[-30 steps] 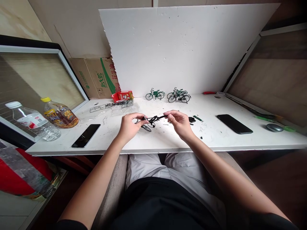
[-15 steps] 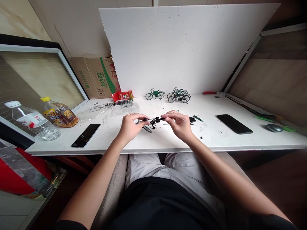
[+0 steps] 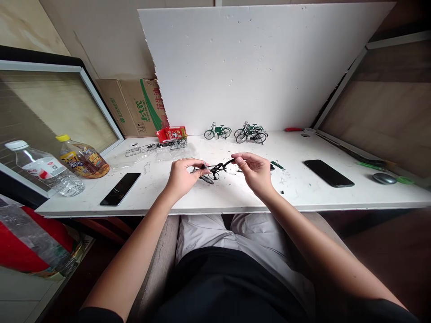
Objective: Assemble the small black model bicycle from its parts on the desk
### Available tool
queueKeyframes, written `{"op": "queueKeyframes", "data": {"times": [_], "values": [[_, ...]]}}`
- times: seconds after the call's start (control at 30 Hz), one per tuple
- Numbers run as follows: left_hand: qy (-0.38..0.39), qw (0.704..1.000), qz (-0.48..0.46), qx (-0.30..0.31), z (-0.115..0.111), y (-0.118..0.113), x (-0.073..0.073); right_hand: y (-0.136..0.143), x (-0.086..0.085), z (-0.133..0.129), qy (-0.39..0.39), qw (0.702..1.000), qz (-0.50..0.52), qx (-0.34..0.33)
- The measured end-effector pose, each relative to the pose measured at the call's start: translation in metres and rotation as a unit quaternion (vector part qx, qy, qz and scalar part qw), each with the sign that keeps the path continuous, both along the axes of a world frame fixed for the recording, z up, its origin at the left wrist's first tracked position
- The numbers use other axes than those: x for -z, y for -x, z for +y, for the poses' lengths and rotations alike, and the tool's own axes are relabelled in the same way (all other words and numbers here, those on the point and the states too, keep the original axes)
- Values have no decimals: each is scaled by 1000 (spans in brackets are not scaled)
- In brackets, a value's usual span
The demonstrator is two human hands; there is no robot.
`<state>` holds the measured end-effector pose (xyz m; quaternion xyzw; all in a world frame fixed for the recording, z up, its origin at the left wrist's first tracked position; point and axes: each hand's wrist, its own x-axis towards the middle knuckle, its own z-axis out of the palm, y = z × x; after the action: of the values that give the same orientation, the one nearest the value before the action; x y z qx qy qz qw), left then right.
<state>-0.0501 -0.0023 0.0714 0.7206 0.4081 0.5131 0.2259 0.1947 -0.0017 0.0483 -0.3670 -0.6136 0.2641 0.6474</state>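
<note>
Between my two hands, just above the white table, is a black model bicycle frame (image 3: 217,169) with one wheel (image 3: 206,179) showing at its left end. My left hand (image 3: 186,175) pinches the frame's left end between thumb and fingers, near the wheel. At the other end, my right hand (image 3: 252,169) pinches a thin, curved black part (image 3: 229,161) that reaches the frame; whether it is joined there I cannot tell. Small dark green pieces (image 3: 277,165) lie on the table just beyond my right hand.
Assembled model bicycles (image 3: 217,131) stand at the back before a white board (image 3: 262,63). Left are two bottles (image 3: 85,157), a phone (image 3: 120,189), black part frames (image 3: 156,147) and a red packet (image 3: 171,134). Right are another phone (image 3: 329,173) and a mouse (image 3: 384,178).
My right hand has shifted slightly right and up, its fingers now higher on the black part. More of that part shows. My left hand stays nearly where it was.
</note>
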Motion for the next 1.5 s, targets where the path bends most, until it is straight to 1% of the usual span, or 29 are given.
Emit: {"op": "queueKeyframes", "data": {"times": [0.17, 0.37, 0.6, 0.73, 0.83, 0.93, 1.03, 1.1, 1.2, 1.37, 1.5], "values": [[25, 1000, -10, 3, 1, 1, 0, 1, -2, -1, 0, 1000, 14, -20], [41, 999, -19, 6, 4, 3, 0, -1, -4, 0, 4, 997, 62, -49], [44, 998, -29, 16, 4, -1, 2, 1, 3, 2, 44, 995, 48, -81], [50, 998, -27, 21, 0, -3, 1, 0, 5, 1, 26, 998, -18, -60], [48, 999, -12, 20, 0, -4, 2, -2, 4, 1, -12, 997, -74, -37], [38, 999, 4, 25, 1, -3, 5, -2, 2, -1, -49, 993, -108, -21], [19, 999, 20, 34, 2, -3, 8, -2, 0, -2, -56, 988, -143, -22], [3, 999, 31, 44, 2, -3, 9, -2, -1, -2, -54, 985, -162, -38], [-11, 997, 45, 63, -1, -5, 9, -2, 0, -1, -54, 981, -179, -44], [-11, 996, 54, 63, -4, -7, 7, 1, 2, -3, -58, 984, -167, -15], [-8, 997, 53, 64, -5, -8, 6, 6, 2, -8, -91, 983, -162, 6]]}}
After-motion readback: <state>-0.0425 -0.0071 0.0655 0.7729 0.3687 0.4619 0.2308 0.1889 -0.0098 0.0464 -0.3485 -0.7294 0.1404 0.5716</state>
